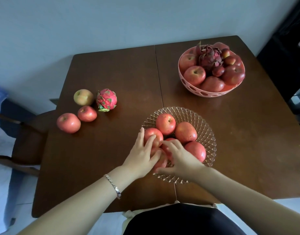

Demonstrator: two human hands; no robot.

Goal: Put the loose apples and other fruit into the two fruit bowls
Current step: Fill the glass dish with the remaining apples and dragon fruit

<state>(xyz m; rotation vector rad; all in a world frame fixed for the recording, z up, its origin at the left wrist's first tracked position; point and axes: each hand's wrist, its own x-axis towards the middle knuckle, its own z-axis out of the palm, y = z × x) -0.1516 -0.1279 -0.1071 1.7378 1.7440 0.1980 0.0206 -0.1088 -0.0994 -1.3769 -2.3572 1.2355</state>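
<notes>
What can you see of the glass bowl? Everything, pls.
The glass bowl is clear, faintly pink-tinted, with a faceted diamond pattern and scalloped rim. It sits upright on the brown table, near the front edge, straddling the centre seam. It holds red apples; at least five show, some hidden under the hands. The left hand and right hand both reach in over its near side, resting on apples. Nothing else touches it.

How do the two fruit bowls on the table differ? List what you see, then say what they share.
The pink bowl is opaque with oval holes; the glass bowl is clear and faceted. The pink bowl sits far right, untouched; both hands reach into the near glass bowl. Only the pink bowl holds a dragon fruit. Both hold red apples.
</notes>
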